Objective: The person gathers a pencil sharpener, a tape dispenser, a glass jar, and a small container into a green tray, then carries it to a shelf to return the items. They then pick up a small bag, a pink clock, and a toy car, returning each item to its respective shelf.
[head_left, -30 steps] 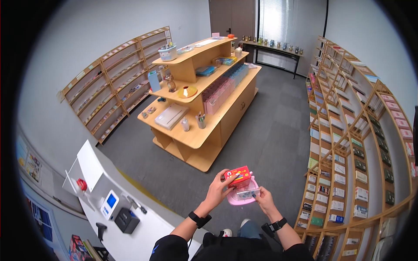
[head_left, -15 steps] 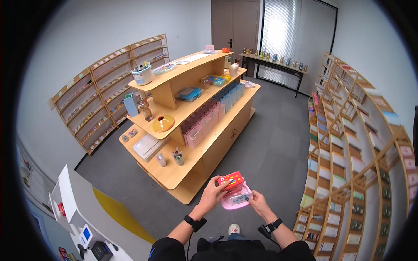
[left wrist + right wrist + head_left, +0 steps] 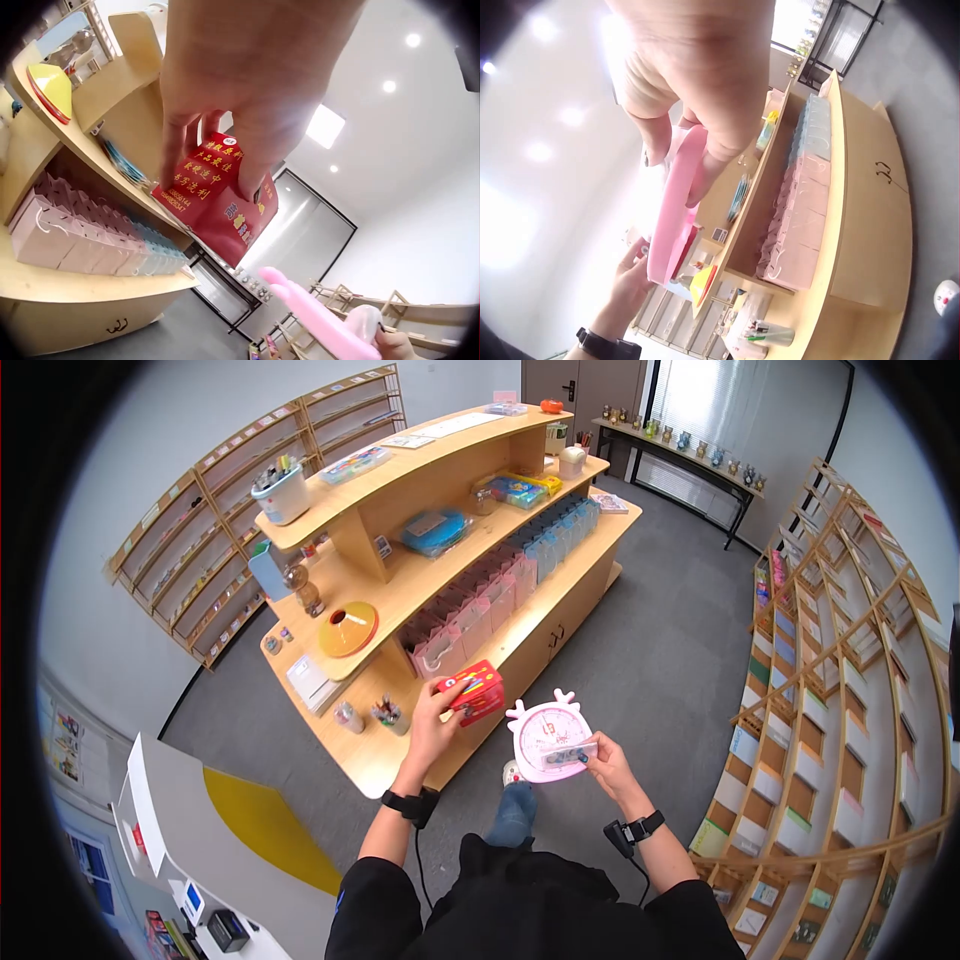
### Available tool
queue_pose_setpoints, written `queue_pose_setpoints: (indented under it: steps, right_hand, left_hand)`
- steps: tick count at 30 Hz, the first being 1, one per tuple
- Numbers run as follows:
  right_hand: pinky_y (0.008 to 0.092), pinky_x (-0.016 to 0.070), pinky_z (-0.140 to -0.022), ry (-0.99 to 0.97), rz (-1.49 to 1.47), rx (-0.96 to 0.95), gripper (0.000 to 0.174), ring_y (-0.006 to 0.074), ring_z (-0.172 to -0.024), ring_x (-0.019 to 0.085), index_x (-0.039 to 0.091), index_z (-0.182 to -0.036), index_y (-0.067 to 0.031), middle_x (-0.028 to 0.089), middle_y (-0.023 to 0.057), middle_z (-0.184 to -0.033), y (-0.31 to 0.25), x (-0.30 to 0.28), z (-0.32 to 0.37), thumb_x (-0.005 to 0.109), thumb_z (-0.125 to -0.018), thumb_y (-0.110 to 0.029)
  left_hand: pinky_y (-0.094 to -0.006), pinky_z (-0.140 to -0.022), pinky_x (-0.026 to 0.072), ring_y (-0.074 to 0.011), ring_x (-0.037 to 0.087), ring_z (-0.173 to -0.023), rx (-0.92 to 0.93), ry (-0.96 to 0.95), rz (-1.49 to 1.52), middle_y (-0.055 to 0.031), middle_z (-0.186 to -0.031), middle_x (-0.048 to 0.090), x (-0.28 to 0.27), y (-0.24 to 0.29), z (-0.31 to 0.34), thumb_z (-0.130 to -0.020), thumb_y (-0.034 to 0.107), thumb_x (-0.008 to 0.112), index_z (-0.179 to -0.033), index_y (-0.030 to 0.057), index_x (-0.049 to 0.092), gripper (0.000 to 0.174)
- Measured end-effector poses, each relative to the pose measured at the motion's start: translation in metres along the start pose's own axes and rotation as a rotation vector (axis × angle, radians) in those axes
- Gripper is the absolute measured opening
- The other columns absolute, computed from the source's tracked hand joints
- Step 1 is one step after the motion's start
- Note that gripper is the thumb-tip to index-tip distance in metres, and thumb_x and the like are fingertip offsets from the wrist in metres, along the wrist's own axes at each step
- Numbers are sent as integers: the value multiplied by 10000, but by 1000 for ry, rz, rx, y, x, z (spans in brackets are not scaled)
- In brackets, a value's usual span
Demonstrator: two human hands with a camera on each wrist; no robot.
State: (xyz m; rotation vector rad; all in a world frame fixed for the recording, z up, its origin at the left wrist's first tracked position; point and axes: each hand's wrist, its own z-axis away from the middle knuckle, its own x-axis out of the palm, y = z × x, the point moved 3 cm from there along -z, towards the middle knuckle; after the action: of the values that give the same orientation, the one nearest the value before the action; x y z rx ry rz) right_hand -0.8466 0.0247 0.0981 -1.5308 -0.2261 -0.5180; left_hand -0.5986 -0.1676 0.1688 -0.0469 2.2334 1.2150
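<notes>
My left hand [image 3: 432, 728] grips a red cardboard box [image 3: 484, 692] with yellow print, held out in front of the wooden island shelf. In the left wrist view its thumb and fingers clasp the box's sides [image 3: 217, 176]. On the right, my right hand [image 3: 613, 772] holds a round pink clock [image 3: 545, 722] with small antlers by its lower right edge. The same hand pinches a small clear packet [image 3: 560, 757] with bluish contents over the lower dial. The right wrist view shows the clock [image 3: 673, 202] edge-on under the fingers. Box and clock are apart.
The island shelf [image 3: 375, 775] carries pink and blue gift bags [image 3: 490, 610], a yellow conical piece [image 3: 348, 628] and pen cups [image 3: 388, 715]. Slanted display racks [image 3: 850, 690] line the right wall. At lower left stands a white counter [image 3: 180, 785]. Grey floor [image 3: 680, 570] runs between.
The red box has moved up and left, away from the clock it overlapped. The clock has tilted so its dial faces up. The view has come closer to the island shelf.
</notes>
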Motion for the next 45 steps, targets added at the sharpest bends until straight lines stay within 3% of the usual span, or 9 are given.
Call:
queue_pose_setpoints:
  steps: [3, 9, 12, 25, 29, 31, 38, 43, 45]
  right_hand:
    - [243, 465, -790, -41, 22, -10, 188, 83, -887, 556, 496, -948, -66, 567, -1, -928, -9, -29, -69, 647, -835, -63]
    - [226, 459, -767, -53, 74, -6, 145, 70, -850, 544, 495, -931, -59, 564, 6, -921, -49, -59, -204, 599, -845, -7]
    - [219, 443, -760, -78, 10, 38, 163, 76, -859, 547, 502, -939, -62, 568, 7, -917, -54, -73, -254, 631, -842, -44]
    - [231, 445, -785, -383, -32, 215, 226, 90, -887, 551, 502, -969, -62, 571, 13, -953, -82, -144, -458, 665, -820, -107]
    - [224, 447, -772, -433, -54, 214, 220, 84, -880, 550, 505, -968, -60, 568, 7, -946, -110, -175, -513, 661, -816, -98]
    - [206, 435, -725, -447, 6, 245, 208, 63, -823, 528, 498, -972, -58, 540, -8, -914, -119, -197, -534, 568, -796, 26]
    - [260, 467, -814, -512, -58, 333, 197, 106, -904, 559, 493, -955, -55, 565, 30, -959, -124, -216, -571, 639, -823, -62]
    - [198, 438, -709, -555, -20, 397, 203, 53, -810, 534, 488, -947, -74, 553, -10, -910, -109, -207, -581, 640, -817, -42]
    - [204, 436, -698, -592, 17, 394, 204, 51, -791, 526, 490, -944, -75, 550, -15, -909, -110, -200, -583, 650, -818, -56]
  left_hand:
    - [-326, -850, 521, -282, 534, -1061, -74, 25, 13, -143, -1186, 472, 8, -54, -52, -690, -67, 643, -1193, 159, 597, 553]
    - [-292, -779, 514, -249, 537, -1031, -88, 143, -151, -128, -1151, 493, 11, -132, -154, -638, -80, 656, -1202, 155, 583, 616]
    - [-336, -850, 478, -278, 551, -977, -166, 196, -142, -147, -1116, 502, 5, -157, -193, -652, -29, 678, -1207, 131, 572, 587]
    - [-318, -932, 435, -233, 575, -1052, -443, 516, -130, -142, -1140, 592, 12, -250, -265, -596, -73, 695, -1296, 95, 484, 750]
    - [-312, -941, 431, -232, 559, -1085, -469, 542, -151, -137, -1170, 576, 18, -263, -282, -602, -81, 683, -1297, 78, 479, 741]
    - [-330, -966, 415, -259, 527, -1127, -497, 543, -152, -151, -1195, 550, 24, -261, -288, -604, -72, 683, -1295, 71, 471, 736]
    - [-365, -1024, 361, -372, 418, -1209, -508, 489, -535, -191, -1345, 386, 43, -212, -314, -602, -14, 735, -1277, 125, 484, 734]
    - [-632, -951, 320, -311, 330, -1279, -644, 221, -1123, -88, -1359, 393, 53, -203, -328, -752, 287, 693, -1401, 197, 301, 763]
    - [-598, -959, 335, -305, 354, -1257, -643, 185, -1195, -93, -1334, 411, 52, -211, -328, -759, 278, 686, -1402, 185, 298, 757]
